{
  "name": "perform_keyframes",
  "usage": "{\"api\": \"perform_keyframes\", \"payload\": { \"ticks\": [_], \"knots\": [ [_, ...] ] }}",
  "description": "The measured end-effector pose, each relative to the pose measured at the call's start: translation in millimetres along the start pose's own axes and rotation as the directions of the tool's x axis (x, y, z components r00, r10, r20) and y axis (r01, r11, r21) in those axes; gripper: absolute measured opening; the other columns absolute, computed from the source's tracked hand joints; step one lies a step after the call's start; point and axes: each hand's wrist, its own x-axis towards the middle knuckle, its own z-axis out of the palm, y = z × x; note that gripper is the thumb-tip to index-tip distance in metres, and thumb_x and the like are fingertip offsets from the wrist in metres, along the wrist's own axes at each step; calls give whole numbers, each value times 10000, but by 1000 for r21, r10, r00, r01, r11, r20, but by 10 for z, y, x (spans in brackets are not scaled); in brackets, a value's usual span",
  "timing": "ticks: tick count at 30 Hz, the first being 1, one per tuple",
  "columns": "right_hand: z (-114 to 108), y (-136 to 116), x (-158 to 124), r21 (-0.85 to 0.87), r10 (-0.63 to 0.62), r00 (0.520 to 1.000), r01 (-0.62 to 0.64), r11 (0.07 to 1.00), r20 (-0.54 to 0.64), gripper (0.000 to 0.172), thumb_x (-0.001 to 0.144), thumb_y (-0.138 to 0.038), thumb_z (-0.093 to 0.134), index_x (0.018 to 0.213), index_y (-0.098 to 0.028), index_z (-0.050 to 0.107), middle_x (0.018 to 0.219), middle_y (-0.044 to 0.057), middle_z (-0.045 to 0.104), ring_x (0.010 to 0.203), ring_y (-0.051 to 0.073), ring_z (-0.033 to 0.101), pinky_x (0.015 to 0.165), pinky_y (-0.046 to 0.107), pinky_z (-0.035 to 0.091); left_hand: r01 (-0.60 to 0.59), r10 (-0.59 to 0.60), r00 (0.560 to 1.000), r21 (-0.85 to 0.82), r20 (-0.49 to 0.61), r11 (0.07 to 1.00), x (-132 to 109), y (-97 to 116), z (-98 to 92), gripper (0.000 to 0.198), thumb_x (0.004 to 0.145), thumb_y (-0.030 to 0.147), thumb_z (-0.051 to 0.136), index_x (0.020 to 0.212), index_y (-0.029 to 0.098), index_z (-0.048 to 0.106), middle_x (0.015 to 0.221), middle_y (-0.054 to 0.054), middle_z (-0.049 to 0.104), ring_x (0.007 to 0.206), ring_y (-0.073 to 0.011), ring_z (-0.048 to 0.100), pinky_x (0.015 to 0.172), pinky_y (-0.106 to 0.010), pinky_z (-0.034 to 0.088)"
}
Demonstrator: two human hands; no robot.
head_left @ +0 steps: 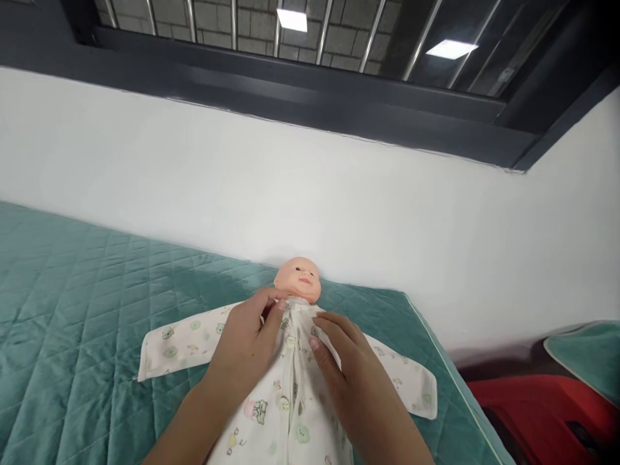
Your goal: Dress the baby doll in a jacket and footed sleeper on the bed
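Note:
A baby doll (298, 274) lies face up on the green quilted cover, its bald head near the wall. White printed baby clothes (264, 413) cover its body, with both sleeves spread outward and a buttoned front opening down the middle. At the collar, just under the doll's chin, my left hand (252, 332) has thumb and forefinger close together on the fabric edge. My right hand (346, 358) rests on the chest on the other side of the opening, its thumb and fingers curved and apart. The doll's arms and body are hidden by the clothes.
The green quilted cover (87, 310) meets a white wall (217, 174) behind the doll. Above is a dark window frame (290, 90) with metal bars. Beyond the cover's right edge stands a red object (542, 413) beside another green cloth (591, 355).

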Motion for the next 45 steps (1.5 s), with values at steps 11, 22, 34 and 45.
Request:
{"api": "perform_keyframes", "payload": {
  "ticks": [11,22,34,45],
  "knots": [
    [272,-210,-65,70,272,962,-269,961,-33,213,779,-320,618,650,-255,462,567,-34,531,525,164,465,511,291,290,-71,54,923,32,382,997,-13,64,-198,229,876,271,471,700,212,607,716,18,619,681,-150,539,607,-267,382],
    [270,-153,67,26,308,951,-308,951,-7,167,806,-326,557,672,-244,503,665,6,601,613,193,526,541,292,334,20,17,903,-81,430,997,-17,17,-269,111,821,224,540,743,207,617,710,30,600,653,-121,514,571,-231,372],
    [84,-74,107,558,332,900,-436,706,283,222,790,-392,646,725,-183,609,568,-27,539,554,121,462,562,254,354,260,-96,863,-274,496,926,12,-29,-231,118,812,288,618,778,180,651,652,26,592,542,-78,457,484,-191,319],
    [73,-62,115,531,324,890,-452,717,320,170,772,-337,672,830,-179,652,649,-27,563,581,113,485,576,253,369,322,-126,852,-318,508,892,51,5,-292,79,799,246,659,792,183,705,680,13,677,646,-102,615,617,-191,460]
  ]
}}
